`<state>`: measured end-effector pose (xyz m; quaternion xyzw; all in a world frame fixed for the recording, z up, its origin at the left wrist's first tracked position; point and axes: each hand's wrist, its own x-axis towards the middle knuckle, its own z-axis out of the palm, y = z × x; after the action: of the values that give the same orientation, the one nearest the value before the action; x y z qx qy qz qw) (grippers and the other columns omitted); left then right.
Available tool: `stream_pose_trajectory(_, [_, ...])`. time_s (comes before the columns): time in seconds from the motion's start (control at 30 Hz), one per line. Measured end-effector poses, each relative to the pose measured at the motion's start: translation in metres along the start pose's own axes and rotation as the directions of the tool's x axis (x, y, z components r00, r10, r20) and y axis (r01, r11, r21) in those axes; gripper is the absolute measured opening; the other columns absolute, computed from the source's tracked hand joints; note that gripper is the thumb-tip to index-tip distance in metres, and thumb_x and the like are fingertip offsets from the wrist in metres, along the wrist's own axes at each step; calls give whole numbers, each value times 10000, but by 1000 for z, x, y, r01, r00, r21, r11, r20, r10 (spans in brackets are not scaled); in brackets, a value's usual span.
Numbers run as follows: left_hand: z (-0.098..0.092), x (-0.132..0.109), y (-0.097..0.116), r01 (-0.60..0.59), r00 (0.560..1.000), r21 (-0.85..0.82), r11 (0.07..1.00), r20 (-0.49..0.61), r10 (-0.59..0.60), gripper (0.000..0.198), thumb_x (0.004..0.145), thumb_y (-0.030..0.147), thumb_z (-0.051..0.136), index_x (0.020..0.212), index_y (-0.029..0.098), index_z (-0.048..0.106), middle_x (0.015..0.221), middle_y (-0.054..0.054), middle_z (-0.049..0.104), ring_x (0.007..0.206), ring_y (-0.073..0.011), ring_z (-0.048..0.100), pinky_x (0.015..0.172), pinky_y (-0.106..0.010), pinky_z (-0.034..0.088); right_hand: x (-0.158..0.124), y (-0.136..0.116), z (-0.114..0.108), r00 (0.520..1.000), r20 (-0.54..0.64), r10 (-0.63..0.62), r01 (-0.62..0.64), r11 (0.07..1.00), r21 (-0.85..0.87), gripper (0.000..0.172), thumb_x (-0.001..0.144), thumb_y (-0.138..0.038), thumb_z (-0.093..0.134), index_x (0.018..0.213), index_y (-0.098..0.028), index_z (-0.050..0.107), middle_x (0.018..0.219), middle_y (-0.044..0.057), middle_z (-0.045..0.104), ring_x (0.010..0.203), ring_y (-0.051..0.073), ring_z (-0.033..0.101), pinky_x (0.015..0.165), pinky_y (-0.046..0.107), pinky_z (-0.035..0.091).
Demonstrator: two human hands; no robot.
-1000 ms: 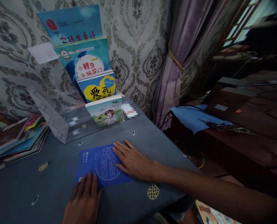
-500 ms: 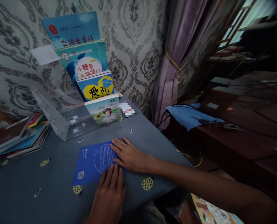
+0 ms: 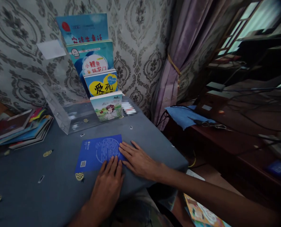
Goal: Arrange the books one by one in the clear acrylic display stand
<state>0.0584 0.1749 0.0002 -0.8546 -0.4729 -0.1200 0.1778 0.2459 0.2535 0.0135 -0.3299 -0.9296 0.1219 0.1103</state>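
A blue book (image 3: 89, 154) with white print and a QR code lies flat on the grey tablecloth (image 3: 60, 201). My left hand (image 3: 109, 181) rests with fingers stretched over its near edge. Across its right edge lies my right hand (image 3: 139, 160), palm down, fingers extended and pointing left. Neither hand grips anything. Behind the book stands a clear stepped rack (image 3: 60, 110). Its right side holds several upright books, from a small girl-cover book (image 3: 108, 108) in front to a tall blue book (image 3: 85, 30) at the back.
A stack of books (image 3: 31, 129) lies at the table's left. Beyond the right edge, scissors (image 3: 211, 124) and a blue cloth (image 3: 183, 116) sit on a dark red surface. A purple curtain (image 3: 176, 63) hangs beside the wall. Colourful books (image 3: 202, 209) lie low at the right.
The camera view has shifted slightly. My right hand sits a little farther right relative to the blue book, uncovering more of its print. Both hands stay flat on it.
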Motion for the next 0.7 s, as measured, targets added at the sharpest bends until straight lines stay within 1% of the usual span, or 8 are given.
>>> stream_pose_trajectory(0.07, [0,-2,-1,0,1000,-31,1000,-3,0,407,1010,182,347,1266,89,649,1328,-172,670,1236,-273,641,1013,-465,547,-8,-4,1,1000,-23,-3,3,1000,4,535,1027,-326,438,1506,-87,432,1562,197,435,1500,297,334,1227,595,242])
stream_pose_trajectory(0.17, [-4,-7,-7,-5,999,-115,993,32,9,392,1007,179,371,1299,118,625,1366,-159,648,1290,-266,603,1056,-482,516,-15,-12,1,999,-40,-2,3,1000,10,561,1012,-378,477,1492,-89,454,1535,207,470,1476,317,374,1216,619,246])
stream_pose_trajectory(0.3, [-13,-14,-28,-9,994,-241,970,100,34,382,1011,180,393,1334,178,596,1376,-110,649,1307,-236,592,1109,-536,459,-23,-29,-1,999,-36,-18,18,1000,4,631,1006,-489,476,1468,-58,483,1487,230,520,1435,346,422,1214,627,235])
stream_pose_trajectory(0.43, [-16,-20,-54,28,994,-320,947,111,9,375,1026,211,402,1356,215,581,1346,-79,674,1298,-223,600,1138,-567,414,-28,-57,-1,993,-8,-115,116,993,29,679,992,-561,479,1446,-58,509,1424,214,588,1389,337,470,1233,581,214])
stream_pose_trajectory(0.53, [-14,-19,-65,38,994,-339,940,107,-1,388,1024,189,389,1363,214,574,1354,-88,668,1299,-214,598,1142,-556,410,-21,-74,-2,980,11,-198,197,979,44,683,969,-570,521,1424,-60,525,1335,201,653,1332,322,519,1233,541,235])
stream_pose_trajectory(0.6, [-13,-18,-68,40,993,-340,940,122,2,395,1021,173,377,1362,213,573,1362,-90,661,1303,-212,595,1143,-561,406,-12,-77,-6,972,42,-231,230,972,40,627,964,-538,554,1381,-70,558,1248,182,698,1270,311,564,1232,532,235])
stream_pose_trajectory(0.7, [-12,-16,-69,38,989,-345,938,147,14,400,1016,161,381,1362,212,575,1368,-88,657,1304,-217,595,1143,-570,405,1,-68,-12,964,94,-247,241,968,68,424,985,-439,563,1258,-124,639,1129,129,744,1190,276,619,1235,535,218])
